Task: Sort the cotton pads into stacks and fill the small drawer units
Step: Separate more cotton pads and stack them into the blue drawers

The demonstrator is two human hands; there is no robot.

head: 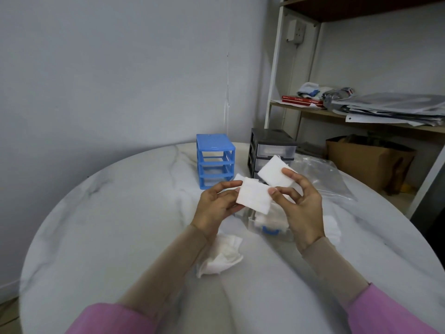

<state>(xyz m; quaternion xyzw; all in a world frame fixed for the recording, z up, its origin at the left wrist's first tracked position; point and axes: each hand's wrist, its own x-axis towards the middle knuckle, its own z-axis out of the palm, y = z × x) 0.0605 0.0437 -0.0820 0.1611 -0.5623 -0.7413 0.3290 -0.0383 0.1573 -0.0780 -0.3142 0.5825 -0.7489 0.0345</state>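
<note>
My left hand [218, 206] pinches a square white cotton pad [254, 196] above the table; the thumb of my right hand [301, 203] touches its right edge. My right fingers hold a second white pad [274, 171], raised and tilted behind the first. Below my hands sits a clear drawer with a blue handle [271, 229], holding white pads. A loose heap of pads [220, 257] lies under my left wrist. The blue drawer unit [215, 160] stands at the back with its slots open. The black drawer unit [272, 147] is to its right, with its clear drawers in place.
The round white marble table [120, 225] fills the view. A clear plastic bag [322, 174] lies at the right behind my right hand, and more white pads [333, 227] lie by my right wrist. A shelf [361, 116] with papers and a cardboard box [368, 162] stand beyond the table.
</note>
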